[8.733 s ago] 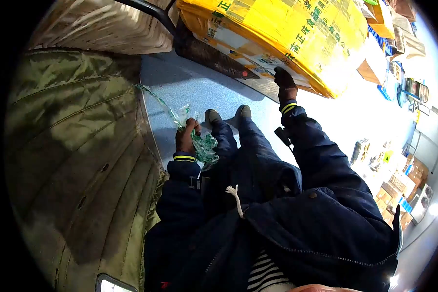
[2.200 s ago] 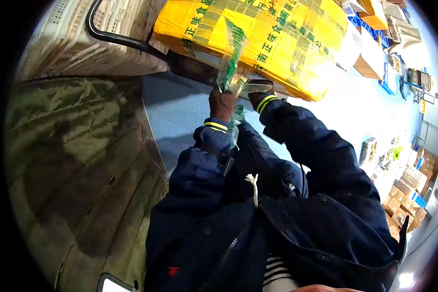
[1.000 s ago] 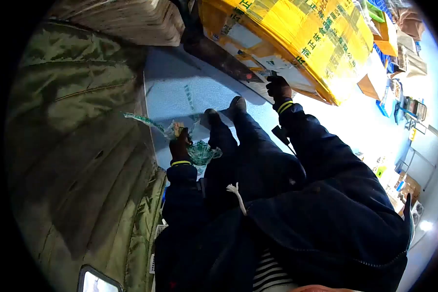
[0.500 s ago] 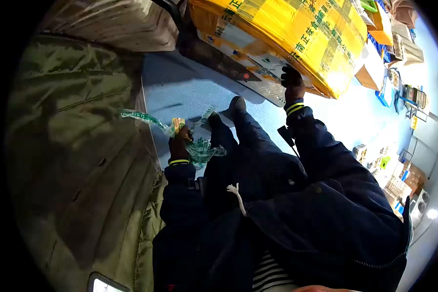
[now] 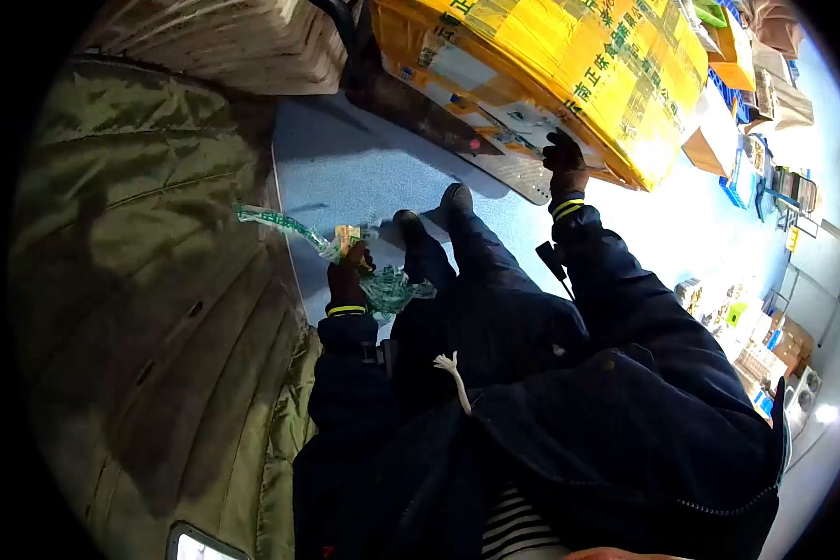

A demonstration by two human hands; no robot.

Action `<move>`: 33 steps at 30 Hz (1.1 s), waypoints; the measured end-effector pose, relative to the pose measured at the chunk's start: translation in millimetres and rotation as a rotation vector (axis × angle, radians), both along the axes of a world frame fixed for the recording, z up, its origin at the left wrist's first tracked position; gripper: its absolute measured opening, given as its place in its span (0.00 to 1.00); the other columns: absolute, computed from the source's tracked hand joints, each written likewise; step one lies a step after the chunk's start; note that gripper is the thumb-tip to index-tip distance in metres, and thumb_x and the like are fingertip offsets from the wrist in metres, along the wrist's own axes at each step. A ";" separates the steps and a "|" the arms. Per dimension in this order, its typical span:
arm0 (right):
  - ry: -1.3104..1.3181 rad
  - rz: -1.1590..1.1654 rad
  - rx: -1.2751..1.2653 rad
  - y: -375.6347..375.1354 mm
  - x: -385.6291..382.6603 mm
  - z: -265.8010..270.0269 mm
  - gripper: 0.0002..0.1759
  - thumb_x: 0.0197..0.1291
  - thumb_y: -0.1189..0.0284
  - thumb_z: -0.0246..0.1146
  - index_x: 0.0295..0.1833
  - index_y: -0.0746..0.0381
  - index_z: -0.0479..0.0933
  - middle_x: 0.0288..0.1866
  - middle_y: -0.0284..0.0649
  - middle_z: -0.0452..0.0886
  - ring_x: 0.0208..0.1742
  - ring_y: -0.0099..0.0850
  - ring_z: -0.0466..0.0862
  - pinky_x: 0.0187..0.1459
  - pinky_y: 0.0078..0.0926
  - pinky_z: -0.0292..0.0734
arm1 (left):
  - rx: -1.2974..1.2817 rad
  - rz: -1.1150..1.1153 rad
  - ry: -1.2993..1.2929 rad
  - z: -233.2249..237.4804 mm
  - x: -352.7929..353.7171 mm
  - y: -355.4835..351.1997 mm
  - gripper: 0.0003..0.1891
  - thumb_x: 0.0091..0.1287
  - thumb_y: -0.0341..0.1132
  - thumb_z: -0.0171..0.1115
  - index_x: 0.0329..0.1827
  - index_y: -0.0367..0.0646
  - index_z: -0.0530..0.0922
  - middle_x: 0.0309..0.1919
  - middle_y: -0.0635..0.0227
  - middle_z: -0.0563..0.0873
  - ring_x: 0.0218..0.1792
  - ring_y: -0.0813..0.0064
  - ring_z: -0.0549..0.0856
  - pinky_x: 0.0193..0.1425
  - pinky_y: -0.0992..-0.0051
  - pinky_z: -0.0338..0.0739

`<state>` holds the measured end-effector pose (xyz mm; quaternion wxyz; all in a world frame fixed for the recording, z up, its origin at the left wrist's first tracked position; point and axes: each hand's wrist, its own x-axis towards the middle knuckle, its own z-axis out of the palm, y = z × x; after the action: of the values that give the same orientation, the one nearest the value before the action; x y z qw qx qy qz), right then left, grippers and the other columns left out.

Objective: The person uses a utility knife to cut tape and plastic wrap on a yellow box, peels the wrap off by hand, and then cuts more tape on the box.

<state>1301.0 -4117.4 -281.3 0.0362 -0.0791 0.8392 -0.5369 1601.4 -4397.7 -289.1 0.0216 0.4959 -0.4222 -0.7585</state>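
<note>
My left hand (image 5: 347, 273), gloved and low by my left leg, grips a crumpled bundle of green-printed clear packing tape (image 5: 383, 287); one strip trails left toward the green padded cover. My right hand (image 5: 564, 157), also in a dark glove, reaches forward and rests against the lower edge of a big yellow taped carton (image 5: 569, 65). Whether its fingers grasp anything is unclear. My shoes (image 5: 434, 210) stand on the blue floor between both hands.
A green quilted cover (image 5: 140, 280) fills the left side. The carton sits on a dark trolley platform (image 5: 420, 107) with a black handle. More cartons and boxes (image 5: 756, 336) line the floor to the right. Open blue floor (image 5: 345, 177) lies ahead.
About two seconds ago both hands were up at the carton pulling tape. Since then the left hand dropped to my side with the tape bundle; the right stayed near the carton's lower edge.
</note>
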 end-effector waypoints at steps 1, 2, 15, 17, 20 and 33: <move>-0.001 0.000 0.001 2.9 -1.3 0.7 0.12 0.59 0.73 0.52 0.47 0.60 0.76 0.35 0.32 0.79 0.31 0.21 0.75 0.31 0.15 0.70 | 0.051 0.030 -0.035 -1.6 0.8 0.6 0.10 0.55 0.38 0.64 0.27 0.40 0.77 0.22 0.70 0.79 0.23 0.77 0.77 0.30 0.75 0.70; -0.150 -0.008 -0.156 6.4 -3.2 2.2 0.14 0.58 0.73 0.53 0.50 0.61 0.75 0.39 0.34 0.79 0.31 0.21 0.75 0.30 0.15 0.69 | 0.053 0.029 -0.036 -5.9 3.3 0.8 0.10 0.55 0.38 0.64 0.27 0.40 0.77 0.22 0.70 0.79 0.23 0.77 0.77 0.30 0.75 0.70; -0.117 0.104 0.487 -2.0 9.3 -6.4 0.13 0.60 0.71 0.52 0.49 0.55 0.76 0.30 0.31 0.78 0.27 0.22 0.75 0.30 0.19 0.71 | 0.127 0.073 -0.061 -5.7 -1.8 5.6 0.10 0.55 0.38 0.64 0.28 0.40 0.77 0.22 0.70 0.79 0.23 0.77 0.77 0.31 0.76 0.70; 0.050 0.101 0.784 -8.6 0.3 -12.8 0.16 0.56 0.74 0.52 0.51 0.53 0.74 0.34 0.34 0.81 0.33 0.26 0.80 0.35 0.24 0.74 | 0.073 0.009 -0.046 1.1 -1.1 3.5 0.10 0.56 0.37 0.63 0.27 0.39 0.76 0.22 0.70 0.78 0.23 0.76 0.77 0.31 0.76 0.69; 0.183 0.096 0.923 -11.4 -13.9 -16.6 0.16 0.61 0.63 0.49 0.51 0.55 0.75 0.46 0.39 0.81 0.46 0.39 0.80 0.46 0.32 0.73 | 0.061 0.014 -0.062 1.3 1.1 5.6 0.11 0.56 0.37 0.63 0.25 0.38 0.75 0.20 0.70 0.77 0.22 0.75 0.76 0.31 0.74 0.69; -0.068 0.146 0.908 -50.4 -2.5 39.7 0.22 0.61 0.59 0.51 0.61 0.47 0.66 0.48 0.43 0.79 0.46 0.45 0.80 0.44 0.43 0.74 | 0.093 0.069 -0.096 -3.0 4.1 5.3 0.12 0.56 0.38 0.65 0.27 0.37 0.78 0.22 0.67 0.80 0.22 0.74 0.78 0.30 0.75 0.70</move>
<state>1298.6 -4167.8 -241.7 0.1323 -0.0964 0.9800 -0.1132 1605.5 -4392.3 -292.1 0.0044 0.5464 -0.3697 -0.7515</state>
